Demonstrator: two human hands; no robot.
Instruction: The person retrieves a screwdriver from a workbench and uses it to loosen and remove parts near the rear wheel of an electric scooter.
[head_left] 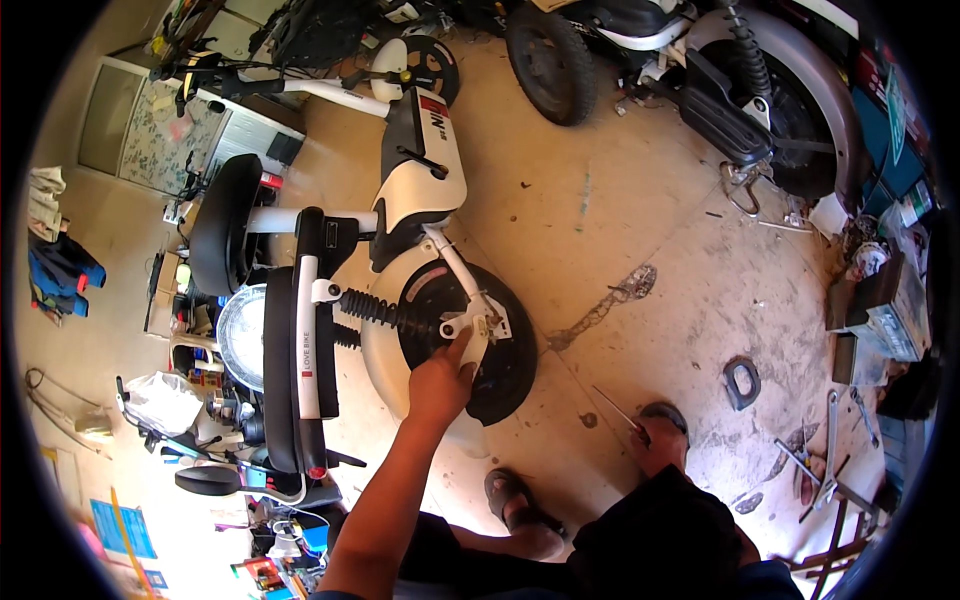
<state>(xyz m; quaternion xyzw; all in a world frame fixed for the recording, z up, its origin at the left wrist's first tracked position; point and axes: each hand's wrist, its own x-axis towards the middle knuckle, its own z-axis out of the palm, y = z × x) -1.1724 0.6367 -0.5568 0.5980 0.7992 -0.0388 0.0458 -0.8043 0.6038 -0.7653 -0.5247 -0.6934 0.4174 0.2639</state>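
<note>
A white and black electric bike (pixel 425 170) stands in front of me, its rear wheel (pixel 508 380) nearest. My left hand (pixel 440 388) reaches to the wheel's hub, one finger stretched against the white axle bracket (pixel 480 345). The hand appears to hold nothing, though some of its fingers are hidden. Above the hand, a black spring shock absorber (pixel 370 307) runs toward the seat. Low on the right, my right hand (pixel 660 448) is closed around a screwdriver (pixel 615 406) with a thin metal shaft. Its tip points up and left, apart from the bike.
A second, grey motorbike (pixel 730 110) stands at the far right. Wrenches (pixel 831 450) and a black ring-shaped part (pixel 741 384) lie on the floor (pixel 620 300). Boxes (pixel 890 310) line the right side. Tools and parts crowd the left, beside another handlebar mirror (pixel 208 481).
</note>
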